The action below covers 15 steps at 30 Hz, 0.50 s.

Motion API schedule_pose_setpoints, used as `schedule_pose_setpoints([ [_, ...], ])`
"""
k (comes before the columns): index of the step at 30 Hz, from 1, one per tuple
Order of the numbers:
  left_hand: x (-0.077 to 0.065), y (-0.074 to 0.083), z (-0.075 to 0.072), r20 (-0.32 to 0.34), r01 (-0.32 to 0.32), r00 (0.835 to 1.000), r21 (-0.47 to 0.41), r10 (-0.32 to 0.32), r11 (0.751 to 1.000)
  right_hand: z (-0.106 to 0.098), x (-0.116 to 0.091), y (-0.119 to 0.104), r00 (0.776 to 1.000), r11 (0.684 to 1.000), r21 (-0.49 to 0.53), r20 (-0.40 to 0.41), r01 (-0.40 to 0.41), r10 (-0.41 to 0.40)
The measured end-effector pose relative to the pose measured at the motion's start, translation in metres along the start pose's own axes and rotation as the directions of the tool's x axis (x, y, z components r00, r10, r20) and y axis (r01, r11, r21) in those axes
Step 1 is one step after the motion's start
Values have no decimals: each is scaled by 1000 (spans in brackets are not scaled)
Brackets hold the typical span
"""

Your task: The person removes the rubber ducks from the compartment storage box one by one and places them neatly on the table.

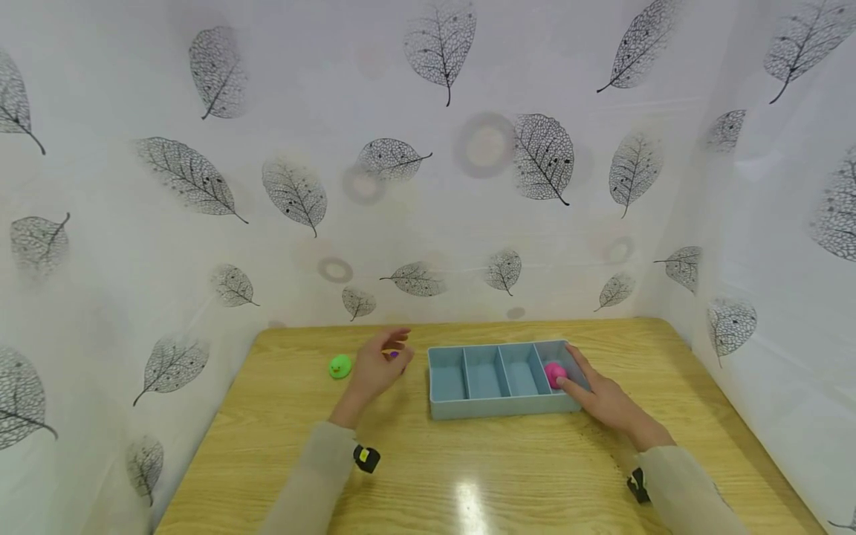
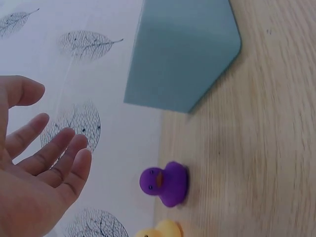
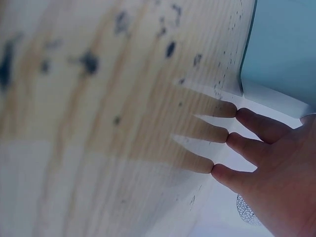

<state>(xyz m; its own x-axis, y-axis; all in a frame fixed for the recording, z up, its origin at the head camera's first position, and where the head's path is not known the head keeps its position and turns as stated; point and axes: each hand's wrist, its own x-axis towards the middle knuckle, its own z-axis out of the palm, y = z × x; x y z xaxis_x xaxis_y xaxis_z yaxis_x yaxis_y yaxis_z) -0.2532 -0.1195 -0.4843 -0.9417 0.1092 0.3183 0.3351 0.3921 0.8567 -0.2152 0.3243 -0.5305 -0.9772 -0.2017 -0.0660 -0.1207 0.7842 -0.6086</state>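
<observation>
My left hand (image 1: 380, 365) hovers left of the tray with fingers spread and slightly bent, holding nothing. Beyond it, partly covered in the head view, is a purple rubber duck (image 2: 165, 184); a yellow duck (image 2: 168, 230) shows at the left wrist view's bottom edge. A green rubber duck (image 1: 339, 366) sits further left on the table. My right hand (image 1: 605, 397) holds the right end of a blue-grey divided tray (image 1: 491, 407), thumb inside and fingers outside the wall. By that thumb, in the rightmost compartment, lies a rounded pink toy (image 1: 554, 374).
The wooden table (image 1: 468, 461) meets a pale leaf-patterned sheet (image 1: 428, 223) at the back and sides. The tray's other compartments lie to the left of the pink toy. Dark specks (image 3: 170, 49) mark the wood near my right hand.
</observation>
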Motion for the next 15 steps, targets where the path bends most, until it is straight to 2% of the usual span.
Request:
schedule_pose_setpoints([
  [6, 1, 9, 12, 48, -38, 998, -28, 40, 999, 0, 1, 2, 1000, 1000, 2, -2, 0, 0],
  [15, 2, 15, 26, 100, -15, 995, -14, 17, 1000, -1, 0, 2, 1000, 1000, 16, 19, -8, 8],
])
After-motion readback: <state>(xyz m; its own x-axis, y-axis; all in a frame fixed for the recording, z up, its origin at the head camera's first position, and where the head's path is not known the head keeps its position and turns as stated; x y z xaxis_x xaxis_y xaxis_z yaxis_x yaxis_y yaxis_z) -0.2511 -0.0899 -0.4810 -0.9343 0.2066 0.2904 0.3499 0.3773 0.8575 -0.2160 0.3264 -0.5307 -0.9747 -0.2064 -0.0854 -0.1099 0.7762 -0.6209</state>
